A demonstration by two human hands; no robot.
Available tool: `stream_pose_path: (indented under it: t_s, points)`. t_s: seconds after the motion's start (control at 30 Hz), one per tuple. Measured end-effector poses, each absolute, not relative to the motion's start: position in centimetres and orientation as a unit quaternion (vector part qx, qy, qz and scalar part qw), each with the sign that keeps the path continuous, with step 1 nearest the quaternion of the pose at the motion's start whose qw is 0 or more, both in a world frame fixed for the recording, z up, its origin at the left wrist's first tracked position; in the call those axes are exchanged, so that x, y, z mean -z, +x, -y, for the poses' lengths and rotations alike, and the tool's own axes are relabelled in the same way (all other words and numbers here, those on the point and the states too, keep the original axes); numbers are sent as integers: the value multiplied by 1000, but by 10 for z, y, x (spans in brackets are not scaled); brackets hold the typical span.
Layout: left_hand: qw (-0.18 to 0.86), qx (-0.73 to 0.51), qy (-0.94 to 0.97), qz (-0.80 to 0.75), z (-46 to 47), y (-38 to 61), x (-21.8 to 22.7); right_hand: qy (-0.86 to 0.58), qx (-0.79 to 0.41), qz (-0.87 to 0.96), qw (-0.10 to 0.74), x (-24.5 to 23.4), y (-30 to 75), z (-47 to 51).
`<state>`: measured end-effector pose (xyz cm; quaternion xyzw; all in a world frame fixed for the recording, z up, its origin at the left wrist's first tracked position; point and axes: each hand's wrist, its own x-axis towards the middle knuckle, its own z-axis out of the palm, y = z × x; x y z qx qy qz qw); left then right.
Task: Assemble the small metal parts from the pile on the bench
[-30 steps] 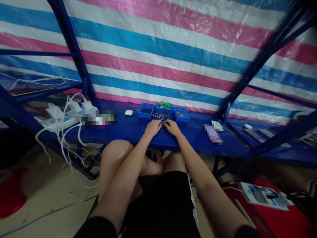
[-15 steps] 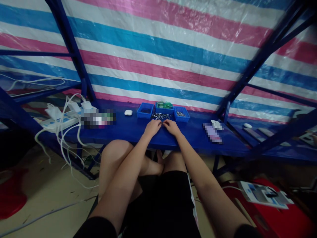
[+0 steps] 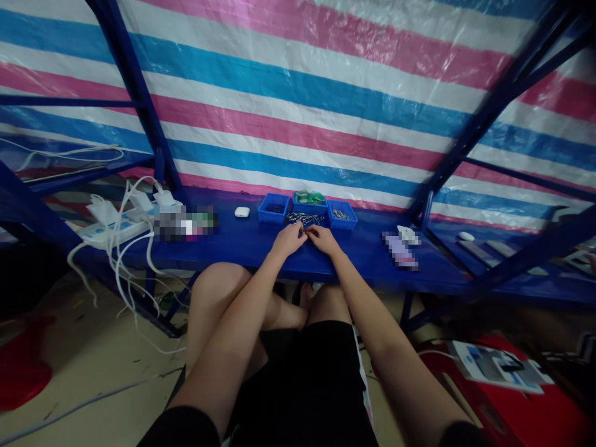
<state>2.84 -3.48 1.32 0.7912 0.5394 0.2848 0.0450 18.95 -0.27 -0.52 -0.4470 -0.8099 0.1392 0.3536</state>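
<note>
My left hand [image 3: 288, 241] and my right hand [image 3: 323, 240] rest on the blue shelf board [image 3: 242, 245], fingertips meeting in a pinch over something too small to make out. Just beyond them lies a heap of small metal parts [image 3: 303, 218]. Behind that stand three blue bins: a left bin [image 3: 274, 207], a middle bin with green pieces [image 3: 309, 200] and a right bin with metal bits [image 3: 342, 215].
A white earbud case [image 3: 241, 212] lies left of the bins. White power strips with chargers and cables [image 3: 116, 217] crowd the shelf's left end. Blue rack posts [image 3: 139, 93] frame a striped tarp. A red stool with a white box [image 3: 500, 366] stands at lower right.
Both hands stay together at the same spot; the fingers have drawn a little closer into a pinch. Nothing else has moved.
</note>
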Motion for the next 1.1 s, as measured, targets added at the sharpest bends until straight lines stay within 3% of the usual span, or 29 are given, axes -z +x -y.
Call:
stream_pose_path:
  t_s: [1.1]
  points:
    - [-31, -270, 784, -558, 26, 27, -2, -473, -151, 767, 407, 9, 193, -3]
